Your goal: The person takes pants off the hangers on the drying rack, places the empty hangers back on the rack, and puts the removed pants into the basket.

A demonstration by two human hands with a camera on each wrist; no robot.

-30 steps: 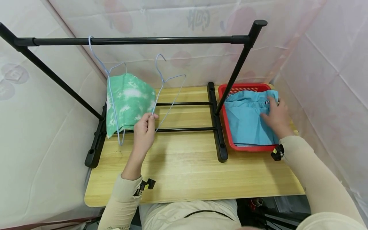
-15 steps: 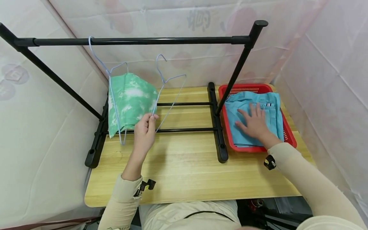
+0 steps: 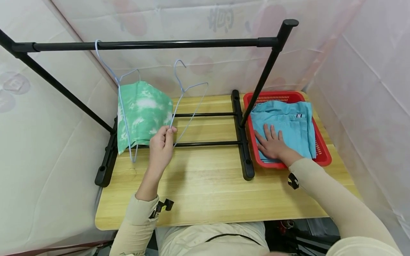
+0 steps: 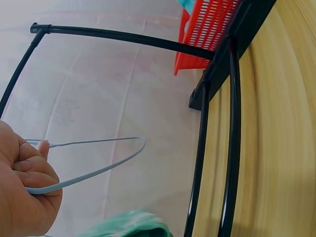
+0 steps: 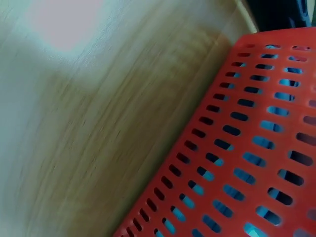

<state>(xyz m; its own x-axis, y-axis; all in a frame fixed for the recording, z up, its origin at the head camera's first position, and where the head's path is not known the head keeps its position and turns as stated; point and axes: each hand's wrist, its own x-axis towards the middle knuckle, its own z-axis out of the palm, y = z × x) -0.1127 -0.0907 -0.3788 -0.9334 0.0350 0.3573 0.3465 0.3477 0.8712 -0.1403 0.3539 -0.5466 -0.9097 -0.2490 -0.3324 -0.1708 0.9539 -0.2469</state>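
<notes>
My left hand (image 3: 161, 144) grips a light blue wire hanger (image 3: 180, 103) by its side, its hook pointing up below the rack's top bar. In the left wrist view, the curled fingers (image 4: 37, 173) close round the hanger wire (image 4: 98, 170). My right hand (image 3: 272, 145) lies spread, palm down, on folded blue cloth (image 3: 294, 131) with a small striped tag. That cloth sits in a red perforated basket (image 3: 323, 156). The right wrist view shows the basket's slotted wall (image 5: 232, 148), with blue fabric behind its holes; the right hand is out of that view.
A black clothes rack (image 3: 179, 44) stands on the wooden table (image 3: 208, 192). A green and white tie-dye garment (image 3: 144, 110) hangs at the left, beside another hanger (image 3: 123, 103) hooked on the bar. The rack's right foot (image 3: 242, 135) is close beside the basket.
My right hand has moved left and nearer over the blue cloth, from its right edge to its lower left part. The left hand keeps the hanger in place.
</notes>
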